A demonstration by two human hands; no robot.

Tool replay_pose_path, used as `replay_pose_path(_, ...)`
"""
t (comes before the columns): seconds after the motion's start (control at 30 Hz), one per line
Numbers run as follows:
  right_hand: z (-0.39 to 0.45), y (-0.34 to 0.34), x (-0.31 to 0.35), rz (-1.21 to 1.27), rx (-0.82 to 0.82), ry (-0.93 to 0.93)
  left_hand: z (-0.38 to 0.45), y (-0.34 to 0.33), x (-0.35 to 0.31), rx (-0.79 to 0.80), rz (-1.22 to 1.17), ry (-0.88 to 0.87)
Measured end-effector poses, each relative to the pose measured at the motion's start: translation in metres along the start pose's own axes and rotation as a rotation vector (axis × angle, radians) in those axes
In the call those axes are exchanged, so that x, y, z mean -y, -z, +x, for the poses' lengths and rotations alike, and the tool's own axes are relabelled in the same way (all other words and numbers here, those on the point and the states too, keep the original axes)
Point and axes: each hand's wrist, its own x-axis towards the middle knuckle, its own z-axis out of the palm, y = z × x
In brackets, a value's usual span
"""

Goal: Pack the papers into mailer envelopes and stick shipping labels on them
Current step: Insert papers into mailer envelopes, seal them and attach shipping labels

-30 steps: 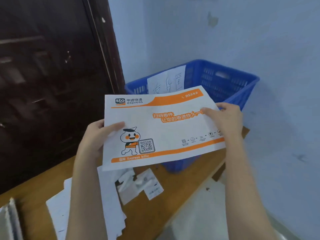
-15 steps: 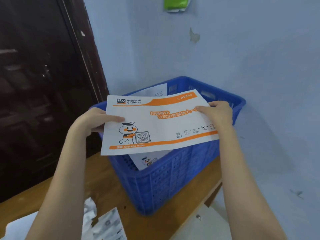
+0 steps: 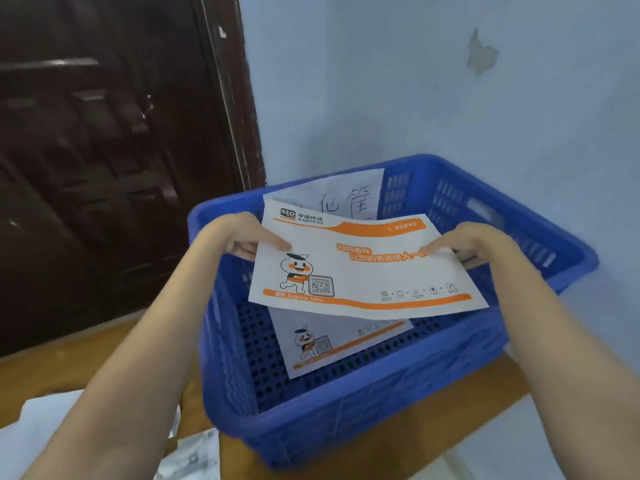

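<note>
A white and orange mailer envelope point(image 3: 360, 271) with a cartoon figure and a QR code hangs flat inside the top of a blue plastic basket point(image 3: 346, 427). My left hand point(image 3: 239, 237) pinches its left edge and my right hand point(image 3: 467, 242) pinches its right edge. A second mailer envelope point(image 3: 332, 344) of the same print lies on the basket's perforated floor beneath it. A white sheet with handwritten characters point(image 3: 346, 199) leans against the basket's far wall.
The basket stands on a wooden table point(image 3: 45, 368) at its far right corner, close to a pale blue wall point(image 3: 415, 81). A dark wooden door point(image 3: 104, 150) is to the left. Loose white papers point(image 3: 41, 420) and label scraps point(image 3: 194, 455) lie at the near left.
Both hands have carried the envelope forward from above the table to over and down into the basket. The view has tilted down, so the basket's inside and the envelope lying there show.
</note>
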Motion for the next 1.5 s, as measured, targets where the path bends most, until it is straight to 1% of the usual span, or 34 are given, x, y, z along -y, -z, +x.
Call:
replay_pose_path(0.13,0.036,0.001,-0.002,-0.086,0.179,-0.028,0.015,-0.018,0.006,0.014,-0.041,0.117)
replay_pose_path(0.27,0.070,0.004,0.007,-0.156,0.292,-0.013,0.022,-0.035,0.017,-0.038,-0.086,0.254)
replay_pose_path(0.4,0.101,-0.002,0.018,-0.205,0.337,0.051,0.027,-0.058,0.032,-0.135,-0.093,0.380)
replay_pose_path(0.5,0.118,-0.011,0.017,-0.236,0.395,0.053,0.036,-0.072,0.047,-0.169,-0.129,0.446)
replay_pose_path(0.73,0.163,-0.031,0.009,-0.303,0.468,-0.005,0.067,-0.098,0.073,-0.215,-0.167,0.481)
replay_pose_path(1.03,0.202,-0.065,0.000,-0.345,0.445,-0.074,0.108,-0.112,0.094,-0.180,-0.173,0.574)
replay_pose_path(1.2,0.220,-0.094,-0.011,-0.268,0.424,-0.122,0.127,-0.121,0.113,-0.210,-0.175,0.618)
replay_pose_path(1.5,0.244,-0.132,-0.029,-0.208,0.269,-0.127,0.148,-0.141,0.151,-0.296,-0.237,0.627)
